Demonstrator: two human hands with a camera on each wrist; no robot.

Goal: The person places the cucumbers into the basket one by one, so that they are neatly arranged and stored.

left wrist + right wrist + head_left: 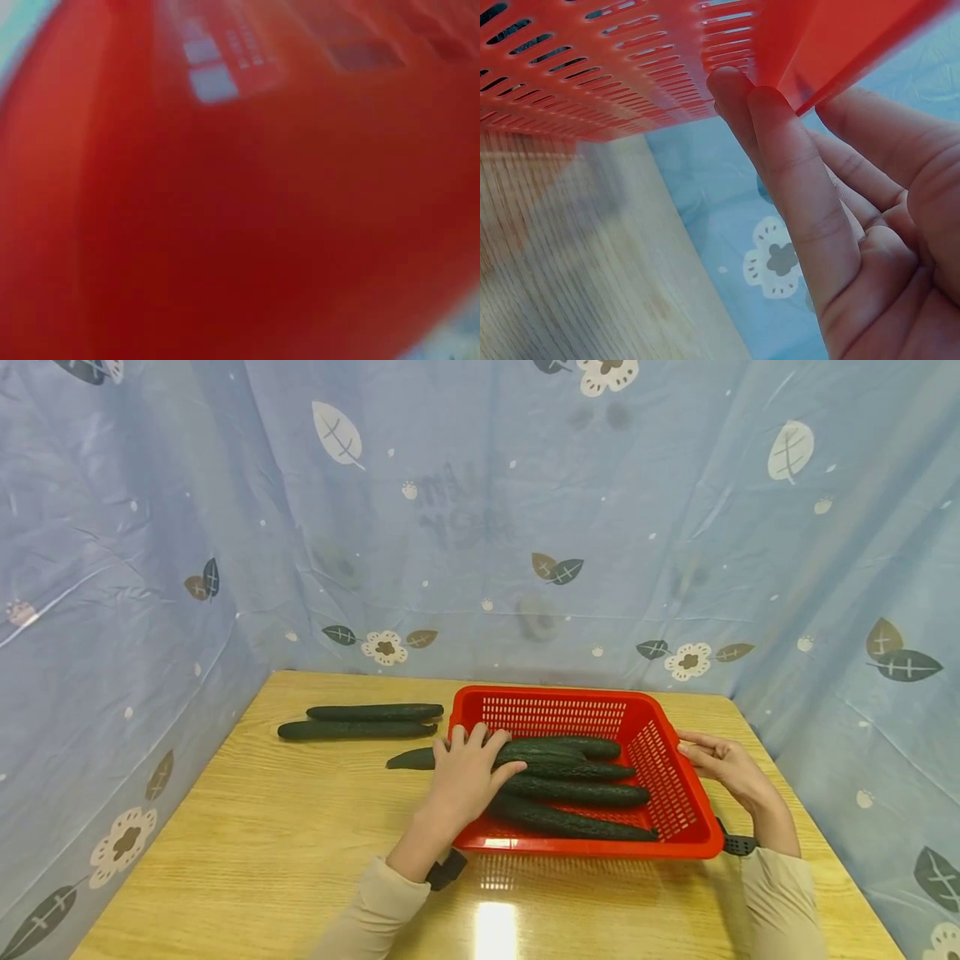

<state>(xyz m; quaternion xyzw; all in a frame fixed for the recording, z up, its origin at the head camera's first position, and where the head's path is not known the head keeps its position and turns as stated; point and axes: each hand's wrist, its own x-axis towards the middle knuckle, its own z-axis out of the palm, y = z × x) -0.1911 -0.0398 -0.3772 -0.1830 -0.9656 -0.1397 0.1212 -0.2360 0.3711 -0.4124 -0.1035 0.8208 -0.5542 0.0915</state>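
Observation:
A red plastic basket (585, 847) with slotted walls has several dark green cucumbers (577, 790) lying in it. Over its left rim, my left hand (463, 781) grips a cucumber (408, 760), one end sticking out past the rim and the other inside above the rest. My right hand (733, 770) holds the basket's right rim; in the right wrist view, fingertips (772, 112) press the outer wall under the rim, with the thumb at the rim's edge. Blurred red basket wall (225, 210) fills the left wrist view, hiding the left fingers there.
Two more cucumbers (358, 729) lie side by side on the wooden table (247, 843), left of the basket. A blue patterned curtain (480, 527) encloses the table at the back and both sides. The basket appears raised, at least at its right side.

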